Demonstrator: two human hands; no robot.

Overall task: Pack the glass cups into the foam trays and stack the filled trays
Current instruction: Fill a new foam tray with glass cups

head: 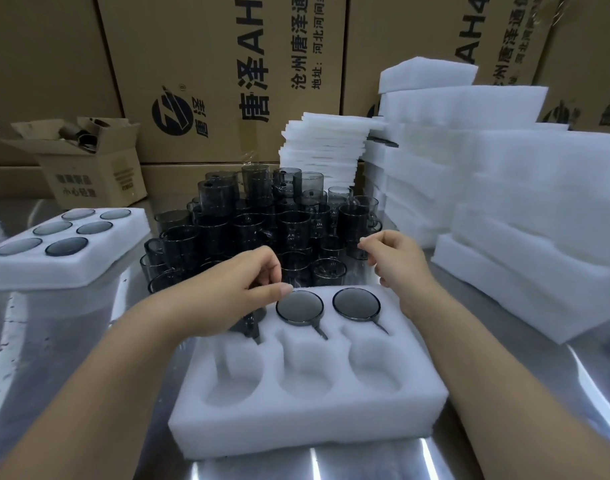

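Evidently the far row of the foam tray (307,424) is being filled: the middle cup (299,307) and the right cup (356,303) sit in their pockets, and the left hand (241,289) hangs over the far-left pocket, where a third cup (249,325) shows only its dark handle under the palm (whether the curled fingers pinch it or merely touch it I cannot tell). The right hand (400,258) hovers above the tray's far edge, fingers loosely curled round nothing, near the loose cups (262,223) behind. Next, I judge, the third cup needs pressing home, then three more fetched for the empty near row.
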